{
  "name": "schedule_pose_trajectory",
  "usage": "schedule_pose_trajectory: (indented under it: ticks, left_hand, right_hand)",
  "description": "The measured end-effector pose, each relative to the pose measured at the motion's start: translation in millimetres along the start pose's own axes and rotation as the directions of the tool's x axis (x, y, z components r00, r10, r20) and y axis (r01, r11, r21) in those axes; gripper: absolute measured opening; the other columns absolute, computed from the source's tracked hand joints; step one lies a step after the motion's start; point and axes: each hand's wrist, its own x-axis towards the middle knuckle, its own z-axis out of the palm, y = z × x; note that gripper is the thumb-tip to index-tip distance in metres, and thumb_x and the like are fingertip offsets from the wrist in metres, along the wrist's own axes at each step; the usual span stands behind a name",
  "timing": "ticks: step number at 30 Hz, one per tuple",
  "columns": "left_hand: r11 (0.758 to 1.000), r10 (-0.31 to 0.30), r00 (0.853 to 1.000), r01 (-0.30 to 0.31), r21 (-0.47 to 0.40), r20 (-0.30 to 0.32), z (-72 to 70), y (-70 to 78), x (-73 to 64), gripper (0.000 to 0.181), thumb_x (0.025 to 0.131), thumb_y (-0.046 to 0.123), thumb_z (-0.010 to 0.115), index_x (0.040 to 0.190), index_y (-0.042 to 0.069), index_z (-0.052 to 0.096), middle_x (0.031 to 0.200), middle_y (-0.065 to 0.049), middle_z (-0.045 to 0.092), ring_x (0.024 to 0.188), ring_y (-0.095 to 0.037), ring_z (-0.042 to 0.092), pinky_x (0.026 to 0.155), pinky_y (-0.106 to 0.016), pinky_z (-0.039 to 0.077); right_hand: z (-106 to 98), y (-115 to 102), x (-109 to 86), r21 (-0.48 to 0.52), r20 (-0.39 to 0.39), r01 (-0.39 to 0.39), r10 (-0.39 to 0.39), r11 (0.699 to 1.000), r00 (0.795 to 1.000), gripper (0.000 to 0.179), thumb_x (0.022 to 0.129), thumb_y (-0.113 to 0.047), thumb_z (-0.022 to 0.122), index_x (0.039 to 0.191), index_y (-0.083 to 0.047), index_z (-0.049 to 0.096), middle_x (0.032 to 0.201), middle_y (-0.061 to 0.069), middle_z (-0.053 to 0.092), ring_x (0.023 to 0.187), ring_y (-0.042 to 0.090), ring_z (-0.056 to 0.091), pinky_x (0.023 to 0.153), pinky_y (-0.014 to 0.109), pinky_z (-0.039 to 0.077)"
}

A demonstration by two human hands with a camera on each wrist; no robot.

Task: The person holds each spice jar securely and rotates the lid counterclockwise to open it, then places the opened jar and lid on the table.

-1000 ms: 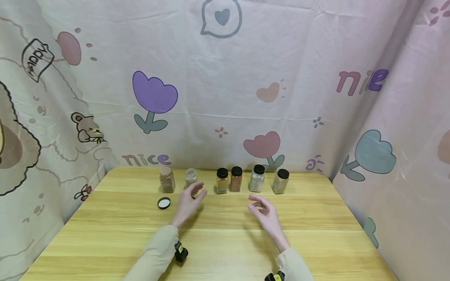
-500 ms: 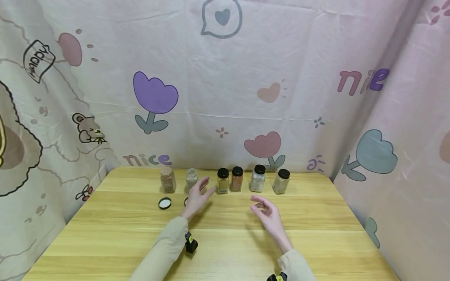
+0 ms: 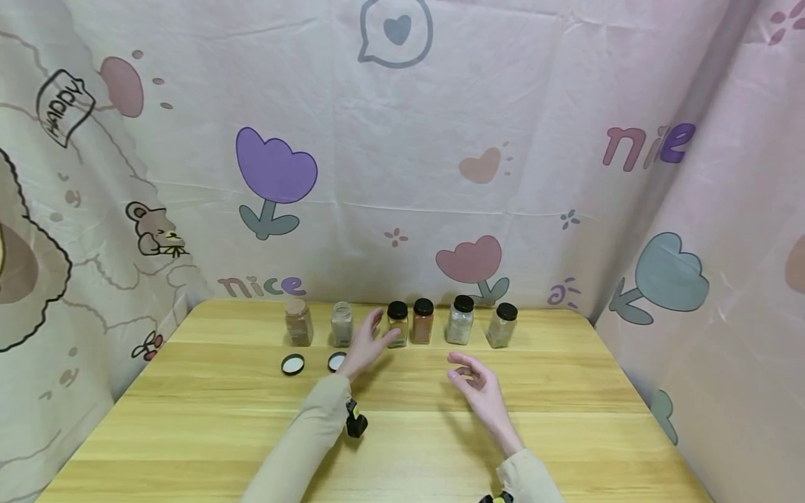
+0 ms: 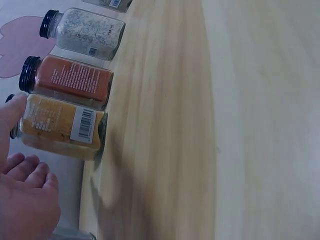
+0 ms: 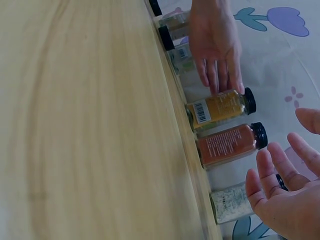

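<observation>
My left hand [image 3: 367,346] reaches up to the jar of yellow spice [image 3: 397,323], thumb and fingers spread around its left side and front. In the left wrist view that yellow jar [image 4: 62,125] has a black lid and a barcode label, and the thumb overlaps it near the lid. Beside it on the right stands a jar of red-orange spice [image 3: 423,323], black-lidded too. My right hand [image 3: 481,391] hovers over the table with loosely bent fingers and nothing in them, in front of the jar of white-grey grains [image 3: 460,321].
A jar of pale seasoning [image 3: 502,327] stands at the right end of the row. To the left are a lidless brownish jar [image 3: 299,325] and a lidless whitish jar [image 3: 342,325]. Two upturned lids [image 3: 293,364] lie before them. A printed curtain [image 3: 377,140] hangs behind the table [image 3: 402,447].
My left hand has moved right, from in front of the lidless whitish jar to the yellow spice jar, uncovering the second lid on the table. My right hand has stayed almost still.
</observation>
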Motion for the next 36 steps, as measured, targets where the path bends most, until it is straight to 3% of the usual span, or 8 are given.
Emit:
schedule_pose_trajectory:
  ticks: [6, 8, 15, 21, 30, 36]
  left_hand:
    - [0.999, 0.026, 1.000, -0.026, 0.030, -0.001, 6.6, -0.3, 7.8, 0.074, 0.096, 0.019, 0.070, 0.152, -0.007, 0.030, 0.159, -0.029, 0.032, 0.148, -0.045, 0.032, 0.126, -0.053, 0.028]
    - [0.999, 0.030, 1.000, -0.029, 0.039, -0.003, 8.0, 1.1, 8.4, 0.074, 0.096, 0.019, 0.070, 0.152, -0.008, 0.031, 0.158, -0.030, 0.033, 0.148, -0.046, 0.033, 0.125, -0.054, 0.028]
    - [0.999, 0.021, 1.000, -0.021, 0.041, -0.015, 11.2, 4.4, 11.2, 0.072, 0.095, 0.016, 0.071, 0.151, -0.007, 0.032, 0.156, -0.031, 0.037, 0.146, -0.047, 0.035, 0.124, -0.055, 0.030]
    - [1.000, 0.013, 1.000, -0.013, 0.019, -0.021, 11.6, 8.1, 11.5, 0.069, 0.095, 0.014, 0.070, 0.150, -0.007, 0.034, 0.155, -0.030, 0.039, 0.145, -0.047, 0.036, 0.124, -0.054, 0.031]
    - [1.000, 0.027, 0.999, -0.027, -0.012, -0.029, 11.8, 8.6, 13.8, 0.066, 0.095, 0.008, 0.069, 0.147, -0.011, 0.035, 0.153, -0.033, 0.038, 0.145, -0.048, 0.036, 0.125, -0.053, 0.029]
    - [1.000, 0.020, 1.000, -0.020, -0.011, -0.023, 11.4, 8.6, 13.8, 0.061, 0.097, 0.005, 0.065, 0.147, -0.011, 0.035, 0.154, -0.033, 0.038, 0.145, -0.047, 0.037, 0.125, -0.053, 0.029]
  right_hand:
    - [1.8, 0.1, -0.4, -0.002, -0.004, -0.007, 0.007, 1.000, 1.000, 0.038, 0.094, -0.005, 0.067, 0.129, 0.006, 0.060, 0.119, -0.002, 0.067, 0.097, 0.006, 0.061, 0.083, 0.018, 0.053]
    - [2.3, -0.1, -0.8, 0.007, -0.009, -0.012, 0.012, 1.000, 1.000, 0.037, 0.094, -0.004, 0.067, 0.129, 0.006, 0.061, 0.122, 0.006, 0.067, 0.096, 0.005, 0.061, 0.082, 0.018, 0.053]
    - [3.2, -0.2, -1.3, 0.010, -0.003, -0.015, 0.015, 1.000, 1.000, 0.037, 0.094, -0.004, 0.067, 0.129, 0.005, 0.061, 0.124, 0.007, 0.066, 0.097, 0.006, 0.061, 0.084, 0.018, 0.053]
    - [2.7, -0.4, -0.5, 0.007, -0.003, -0.019, 0.019, 1.000, 1.000, 0.037, 0.094, -0.005, 0.067, 0.130, 0.004, 0.061, 0.131, 0.025, 0.061, 0.099, 0.009, 0.062, 0.085, 0.018, 0.053]
    - [3.0, 0.0, -0.5, -0.001, -0.007, -0.025, 0.025, 1.000, 1.000, 0.037, 0.094, -0.005, 0.067, 0.130, 0.004, 0.061, 0.128, 0.015, 0.065, 0.099, 0.008, 0.062, 0.085, 0.018, 0.053]
    - [3.2, 0.6, -0.1, 0.009, -0.005, -0.031, 0.031, 0.999, 0.999, 0.037, 0.094, -0.006, 0.067, 0.130, 0.004, 0.061, 0.130, 0.023, 0.063, 0.099, 0.005, 0.061, 0.085, 0.018, 0.053]
